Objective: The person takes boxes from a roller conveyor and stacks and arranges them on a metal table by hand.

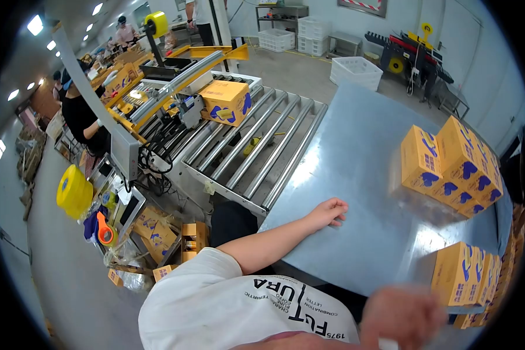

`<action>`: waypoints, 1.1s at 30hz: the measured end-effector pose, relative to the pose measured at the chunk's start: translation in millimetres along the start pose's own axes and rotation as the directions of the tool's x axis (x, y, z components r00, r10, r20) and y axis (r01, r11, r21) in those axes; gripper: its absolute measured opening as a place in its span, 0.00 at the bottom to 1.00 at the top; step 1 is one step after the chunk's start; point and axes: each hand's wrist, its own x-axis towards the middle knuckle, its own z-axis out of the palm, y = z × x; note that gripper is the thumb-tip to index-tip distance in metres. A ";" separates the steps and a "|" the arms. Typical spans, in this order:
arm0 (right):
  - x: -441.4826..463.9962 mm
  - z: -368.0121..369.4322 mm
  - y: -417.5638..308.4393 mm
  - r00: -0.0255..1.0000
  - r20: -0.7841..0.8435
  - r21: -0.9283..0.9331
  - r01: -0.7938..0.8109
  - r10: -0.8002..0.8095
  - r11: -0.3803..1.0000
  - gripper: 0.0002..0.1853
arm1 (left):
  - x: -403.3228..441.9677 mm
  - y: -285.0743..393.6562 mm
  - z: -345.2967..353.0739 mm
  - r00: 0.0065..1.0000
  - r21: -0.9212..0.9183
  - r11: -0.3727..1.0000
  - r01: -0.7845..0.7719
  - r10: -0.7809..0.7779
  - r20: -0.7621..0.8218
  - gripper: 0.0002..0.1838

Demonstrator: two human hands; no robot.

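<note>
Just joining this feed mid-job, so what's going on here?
The person's left hand is over the metal table, with nothing visible in it. The right hand is blurred near the table's edge; whether it holds anything can't be told. Yellow cartons stand in two groups on the right. Another carton sits on the roller conveyor, beside the machine.

Head cam only — wide POV, fwd & down; R hand [403, 318] v. close, L hand [328, 214] & table [356, 157] farther.

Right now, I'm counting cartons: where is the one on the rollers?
In the head view, the carton is upper left of centre on the rollers, beside the taping machine.
</note>
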 end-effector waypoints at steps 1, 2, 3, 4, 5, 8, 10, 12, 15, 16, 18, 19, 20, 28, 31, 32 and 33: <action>-26.7 19.1 23.3 0.998 0.009 -0.055 -0.056 0.056 0.997 0.26 | 0.4 -0.7 -0.5 1.000 -0.010 1.000 -0.007 0.007 0.004 0.22; -51.2 39.0 44.7 0.989 0.041 -0.087 -0.135 0.139 0.987 0.22 | 0.8 -2.7 -1.3 1.000 -0.019 1.000 -0.010 0.011 0.008 0.24; -79.8 59.8 58.2 0.963 0.096 -0.106 -0.242 0.253 0.964 0.20 | 1.1 -5.8 -2.2 1.000 -0.028 1.000 -0.012 0.012 0.013 0.26; -113.2 80.1 62.8 0.885 0.184 -0.114 -0.413 0.427 0.904 0.20 | 3.2 -10.9 -5.8 0.997 -0.142 0.990 -0.019 0.030 0.077 0.30; -139.9 100.1 67.7 0.769 0.297 -0.144 -0.550 0.566 0.823 0.26 | 7.0 -16.9 -11.9 0.988 -0.251 0.968 -0.018 0.056 0.142 0.33; -181.0 134.7 73.2 0.577 0.502 -0.178 -0.660 0.644 0.730 0.28 | -7.3 13.5 -10.2 0.991 -0.509 0.860 0.048 0.022 0.131 0.43; -186.4 133.1 77.8 0.574 0.551 -0.121 -0.662 0.605 0.739 0.27 | -18.5 29.0 -13.9 0.987 -0.548 0.836 0.036 0.058 0.152 0.45; -199.9 123.7 81.2 0.484 0.560 -0.016 -0.805 0.672 0.593 0.26 | -1.4 5.9 -29.6 0.946 -0.429 0.903 -0.020 0.157 0.285 0.45; -233.7 109.4 90.0 0.165 0.671 0.320 -0.944 0.723 -0.082 0.32 | -1.1 -3.4 -21.2 0.880 -0.283 0.958 -0.048 0.174 0.442 0.44; -241.7 107.0 92.0 0.047 0.743 0.401 -0.830 0.668 -0.388 0.36 | -7.1 -0.1 -14.5 0.861 -0.239 0.970 -0.044 0.158 0.483 0.44; -230.1 103.5 91.2 0.044 0.783 0.488 -0.663 0.620 -0.568 0.46 | -21.0 8.9 -7.1 0.856 -0.311 0.950 0.033 0.134 0.500 0.45; -220.2 101.9 89.6 0.051 0.801 0.516 -0.562 0.596 -0.646 0.52 | -24.8 12.8 -4.0 0.852 -0.344 0.936 0.071 0.122 0.509 0.45; -210.4 99.5 87.4 0.069 0.813 0.535 -0.482 0.578 -0.694 0.55 | -25.9 11.7 0.1 0.831 -0.388 0.919 0.069 0.163 0.532 0.45; -221.9 115.3 84.2 -0.061 0.487 0.692 -0.582 0.871 -0.428 0.55 | -3.6 -26.4 3.1 0.833 -0.488 0.867 0.102 0.194 0.518 0.37; -220.5 115.3 79.3 0.205 0.303 0.460 -0.887 0.931 0.045 0.43 | 8.9 -47.1 3.3 0.931 -0.085 0.984 -0.158 0.177 0.320 0.28; -219.9 115.6 79.6 0.283 0.276 0.417 -0.896 0.919 0.151 0.40 | -3.5 -28.0 13.2 0.960 0.104 0.973 -0.206 0.181 0.214 0.24; -219.7 116.3 80.9 0.361 0.253 0.369 -0.894 0.898 0.255 0.37 | -17.1 -10.6 17.4 0.943 0.133 0.947 -0.291 0.261 0.205 0.20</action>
